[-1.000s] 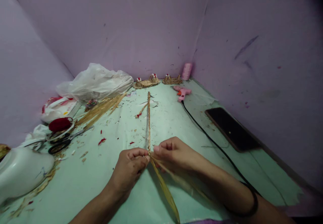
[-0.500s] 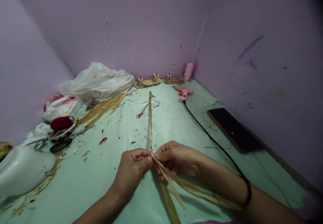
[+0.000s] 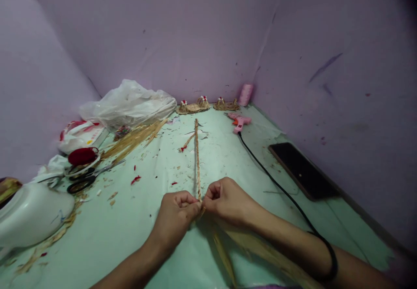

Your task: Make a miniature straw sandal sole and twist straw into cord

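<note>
A thin braid of dried plant fibre (image 3: 197,161) runs straight away from me along the table, with a short side piece tied in red near its far end. My left hand (image 3: 177,213) pinches the braid's near end between thumb and fingers. Close against it, my right hand (image 3: 226,200) is closed on the fibre strips at the same spot; its fingertips partly hide them. Loose flat strips (image 3: 257,243) trail from the hands toward me, passing under my right forearm.
Scissors (image 3: 94,177), a red yarn ball (image 3: 83,155), dried strips (image 3: 137,139) and a plastic bag (image 3: 130,104) lie left. A white container (image 3: 35,215) stands near left. Right are a pink glue gun (image 3: 239,121), its cord and a phone (image 3: 301,169). Small woven sandals (image 3: 193,107) sit by the wall.
My right hand has turned over, knuckles up, and shifted slightly, drawing strips beneath it. My left hand keeps its pinch. The whole view has shifted slightly.
</note>
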Demonstrator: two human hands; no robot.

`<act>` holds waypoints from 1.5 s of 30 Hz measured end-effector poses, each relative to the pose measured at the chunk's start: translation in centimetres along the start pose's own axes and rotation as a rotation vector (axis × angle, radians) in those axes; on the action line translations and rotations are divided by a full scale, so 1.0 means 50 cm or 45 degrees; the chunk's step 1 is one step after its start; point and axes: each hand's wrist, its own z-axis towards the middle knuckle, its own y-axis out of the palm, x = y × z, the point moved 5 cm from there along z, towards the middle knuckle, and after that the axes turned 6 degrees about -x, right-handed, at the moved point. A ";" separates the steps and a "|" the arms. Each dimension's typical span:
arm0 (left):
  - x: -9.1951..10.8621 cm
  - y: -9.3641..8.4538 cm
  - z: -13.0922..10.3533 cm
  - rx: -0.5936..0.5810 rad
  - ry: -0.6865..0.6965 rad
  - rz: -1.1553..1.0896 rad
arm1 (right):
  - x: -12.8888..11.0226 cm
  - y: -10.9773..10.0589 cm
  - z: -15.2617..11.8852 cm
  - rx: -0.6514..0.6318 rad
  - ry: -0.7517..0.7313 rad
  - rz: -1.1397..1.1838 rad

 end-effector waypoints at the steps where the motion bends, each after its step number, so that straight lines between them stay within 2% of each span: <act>1: 0.002 0.001 0.001 -0.011 0.009 0.036 | -0.005 -0.004 -0.002 0.049 -0.021 -0.110; 4: 0.010 0.001 0.004 -0.024 0.047 0.167 | -0.024 -0.011 -0.011 0.124 -0.045 -0.371; 7: 0.010 0.003 0.010 -0.053 0.068 0.174 | -0.040 -0.006 -0.024 0.150 -0.099 -0.508; 14: 0.001 0.007 0.016 -0.227 0.145 0.187 | -0.048 0.019 -0.048 0.100 -0.130 -0.557; 19: -0.001 0.004 0.016 -0.332 0.163 0.284 | -0.054 0.006 -0.048 0.179 -0.137 -0.559; 22: 0.004 0.002 0.016 -0.320 0.207 0.382 | -0.042 -0.002 -0.036 0.173 -0.102 -0.482; 25: 0.008 0.002 0.014 -0.308 0.238 0.432 | -0.019 0.000 -0.018 0.097 -0.092 -0.281; 30: 0.027 0.001 0.000 -0.231 0.343 0.410 | 0.002 0.010 -0.001 -0.019 -0.031 0.479; 32: 0.035 0.003 -0.006 -0.223 0.357 0.383 | -0.005 0.019 -0.005 -0.147 0.024 0.776; 34: 0.038 0.005 -0.011 -0.229 0.338 0.360 | -0.015 0.034 -0.011 -0.356 0.120 0.940; 37: 0.038 0.006 -0.014 -0.233 0.328 0.391 | -0.022 0.042 -0.015 -0.502 0.218 0.928; 41: 0.039 -0.002 -0.015 -0.227 0.385 0.554 | -0.008 0.029 -0.001 -0.400 0.231 0.718; 45: 0.044 -0.016 -0.002 -0.350 0.304 0.682 | -0.003 0.028 0.019 -0.377 0.028 0.538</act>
